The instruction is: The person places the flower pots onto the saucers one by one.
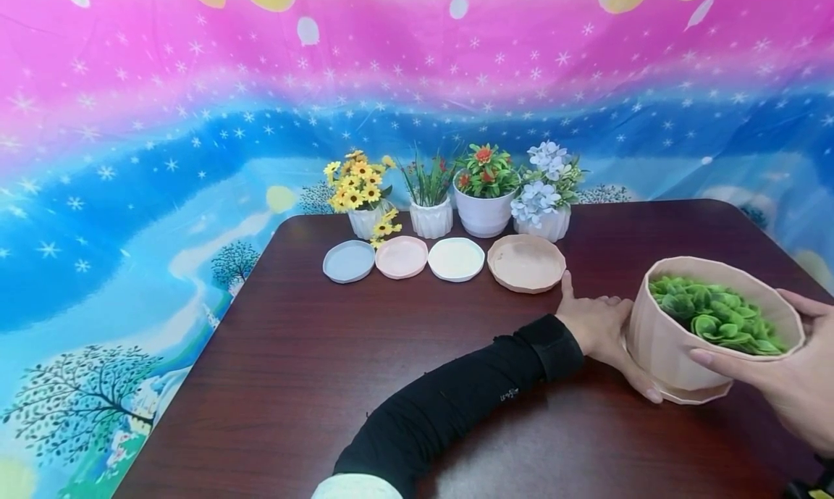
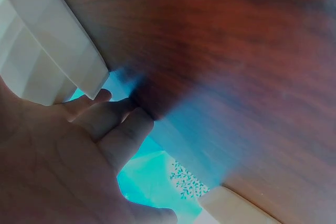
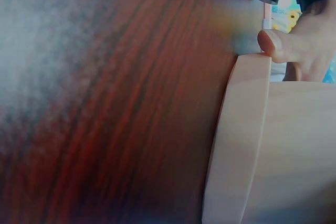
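A large beige ribbed flowerpot [image 1: 664,347] with a leafy green plant [image 1: 723,314] inside sits over a matching beige saucer [image 1: 700,395] at the table's right. My right hand [image 1: 795,383] grips the pot from the right, thumb on its near wall and fingers at the far rim. Low against the saucer's left side is my left hand [image 1: 596,329], its fingers spread. In the right wrist view the left thumb [image 3: 273,43] touches the saucer edge. The left wrist view shows the palm [image 2: 47,161], with fingertips down by the tabletop beside the saucer.
Left of my hands, a row of saucers: grey [image 1: 348,261], pink [image 1: 402,258], white [image 1: 456,259] and a larger beige one [image 1: 526,263] close to my left little finger. Behind them stand several potted flowers, including yellow ones [image 1: 360,180]. A printed cloth [image 1: 417,72] hangs behind the table.
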`<state>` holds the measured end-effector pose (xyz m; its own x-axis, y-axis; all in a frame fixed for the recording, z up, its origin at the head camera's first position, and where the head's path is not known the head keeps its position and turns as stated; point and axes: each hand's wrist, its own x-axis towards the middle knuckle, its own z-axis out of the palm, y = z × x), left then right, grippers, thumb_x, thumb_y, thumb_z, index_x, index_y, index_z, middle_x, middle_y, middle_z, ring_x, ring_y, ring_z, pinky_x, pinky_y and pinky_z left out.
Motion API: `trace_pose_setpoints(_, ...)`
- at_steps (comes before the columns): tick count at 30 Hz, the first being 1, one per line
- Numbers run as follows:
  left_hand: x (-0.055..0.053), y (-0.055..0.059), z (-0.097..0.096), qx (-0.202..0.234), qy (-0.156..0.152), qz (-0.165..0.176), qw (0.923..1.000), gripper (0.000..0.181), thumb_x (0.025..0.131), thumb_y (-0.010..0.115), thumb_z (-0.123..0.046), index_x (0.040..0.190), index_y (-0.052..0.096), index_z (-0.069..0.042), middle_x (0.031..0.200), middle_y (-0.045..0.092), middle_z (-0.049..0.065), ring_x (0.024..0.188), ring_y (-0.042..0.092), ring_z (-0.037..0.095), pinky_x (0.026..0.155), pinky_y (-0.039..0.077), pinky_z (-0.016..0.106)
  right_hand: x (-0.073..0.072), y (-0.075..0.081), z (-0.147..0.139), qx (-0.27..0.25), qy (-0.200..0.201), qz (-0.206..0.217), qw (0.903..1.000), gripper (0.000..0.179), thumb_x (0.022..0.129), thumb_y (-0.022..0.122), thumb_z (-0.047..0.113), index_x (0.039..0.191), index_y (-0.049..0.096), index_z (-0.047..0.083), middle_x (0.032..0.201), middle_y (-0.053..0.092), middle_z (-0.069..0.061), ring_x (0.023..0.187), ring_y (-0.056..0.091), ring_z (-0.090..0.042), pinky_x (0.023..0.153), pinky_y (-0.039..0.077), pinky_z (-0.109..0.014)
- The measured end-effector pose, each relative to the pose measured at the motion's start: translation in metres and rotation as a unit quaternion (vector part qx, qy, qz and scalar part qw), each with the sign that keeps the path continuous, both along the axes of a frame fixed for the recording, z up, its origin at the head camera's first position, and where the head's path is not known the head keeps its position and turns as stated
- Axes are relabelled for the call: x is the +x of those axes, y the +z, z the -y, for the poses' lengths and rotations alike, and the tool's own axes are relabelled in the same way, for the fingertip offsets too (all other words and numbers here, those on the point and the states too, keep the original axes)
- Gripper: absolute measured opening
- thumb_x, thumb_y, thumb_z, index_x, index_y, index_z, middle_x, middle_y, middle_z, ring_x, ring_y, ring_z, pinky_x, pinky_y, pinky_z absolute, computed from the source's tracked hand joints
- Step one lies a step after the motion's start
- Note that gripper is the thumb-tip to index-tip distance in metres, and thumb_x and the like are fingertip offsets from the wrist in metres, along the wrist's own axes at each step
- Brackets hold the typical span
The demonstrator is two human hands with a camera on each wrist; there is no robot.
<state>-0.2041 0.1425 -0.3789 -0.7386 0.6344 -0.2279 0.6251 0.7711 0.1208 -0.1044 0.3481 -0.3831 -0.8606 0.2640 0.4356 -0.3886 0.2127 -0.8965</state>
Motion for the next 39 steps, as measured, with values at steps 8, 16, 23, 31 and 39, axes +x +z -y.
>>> trace_pose_setpoints(8, 0.0, 0.001, 0.0, -0.006, -0.003, -0.007, 1.0, 0.115, 0.059, 0.076, -0.096, 0.157, 0.036, -0.049, 0.156, 0.039, -0.032, 0.145, 0.035, -0.01, 0.126, -0.008, 0.064, 0.001, 0.0, 0.002, -0.007, 0.01, -0.012, 0.9999, 0.091, 0.055, 0.083, -0.034, 0.139, 0.063, -0.004, 0.117, 0.076, -0.002, 0.098, 0.074, -0.004, 0.078, 0.055, -0.012)
trace_pose_setpoints(16, 0.002, 0.001, -0.001, -0.019, -0.002, -0.016, 0.9997, 0.119, 0.058, 0.074, -0.098, 0.159, 0.032, -0.053, 0.155, 0.041, -0.032, 0.145, 0.034, -0.011, 0.127, -0.004, 0.063, 0.003, 0.0, 0.004, 0.07, -0.027, 0.012, 0.9971, 0.091, 0.056, 0.087, -0.029, 0.139, 0.065, 0.001, 0.113, 0.076, 0.004, 0.094, 0.073, -0.001, 0.078, 0.054, -0.01)
trace_pose_setpoints(23, 0.003, 0.003, 0.0, -0.039, -0.01, -0.02, 0.999, 0.124, 0.058, 0.07, -0.101, 0.163, 0.024, -0.054, 0.159, 0.037, -0.031, 0.149, 0.031, -0.008, 0.127, -0.006, 0.061, 0.004, 0.0, 0.003, 0.126, -0.054, 0.021, 0.9903, 0.094, 0.057, 0.09, -0.026, 0.142, 0.064, 0.003, 0.116, 0.074, 0.008, 0.097, 0.072, 0.002, 0.078, 0.054, -0.009)
trace_pose_setpoints(31, -0.002, 0.009, 0.001, -0.076, -0.029, -0.01, 0.9967, 0.132, 0.059, 0.07, -0.1, 0.168, 0.017, -0.046, 0.165, 0.029, -0.03, 0.151, 0.026, -0.009, 0.127, -0.011, 0.058, 0.006, -0.002, 0.001, 0.1, -0.094, 0.046, 0.9895, 0.096, 0.063, 0.089, -0.022, 0.144, 0.053, 0.014, 0.12, 0.065, 0.012, 0.098, 0.066, 0.006, 0.08, 0.049, -0.005)
trace_pose_setpoints(39, -0.002, 0.012, 0.004, -0.104, -0.033, -0.003, 0.994, 0.132, 0.063, 0.069, -0.099, 0.17, 0.009, -0.048, 0.17, 0.017, -0.031, 0.154, 0.017, -0.011, 0.127, -0.012, 0.055, 0.001, -0.014, -0.013, -0.077, -0.029, -0.009, 0.9966, 0.098, 0.064, 0.077, -0.034, 0.147, 0.047, 0.007, 0.129, 0.065, 0.003, 0.111, 0.063, -0.003, 0.089, 0.047, -0.005)
